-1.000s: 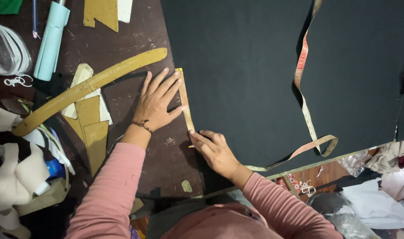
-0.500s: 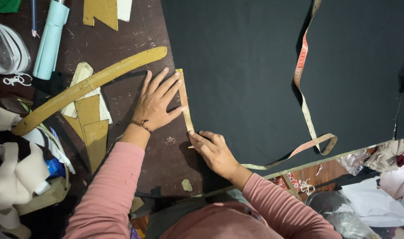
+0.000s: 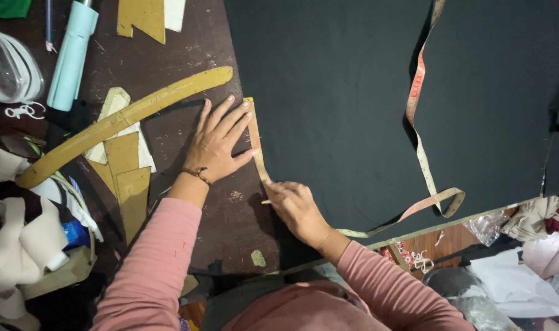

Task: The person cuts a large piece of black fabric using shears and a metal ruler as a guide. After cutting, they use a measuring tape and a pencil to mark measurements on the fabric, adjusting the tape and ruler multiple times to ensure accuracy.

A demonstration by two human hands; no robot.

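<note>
My left hand (image 3: 217, 142) lies flat with fingers spread on the dark table, its fingertips pressing a narrow curved cardboard strip (image 3: 255, 138) along the edge of a large black cloth (image 3: 353, 92). My right hand (image 3: 295, 205) rests at the strip's lower end on the cloth's edge, pinching a small light marking stick (image 3: 266, 201). Both arms wear pink sleeves, and the left wrist carries a thin bracelet.
A long curved wooden ruler (image 3: 123, 119) lies left of my left hand, over cardboard pattern pieces (image 3: 123, 171). A measuring tape (image 3: 420, 141) trails across the cloth. A pale blue cylinder (image 3: 71, 58) lies at top left. Fabric scraps and plastic bags (image 3: 512, 276) sit at the sides.
</note>
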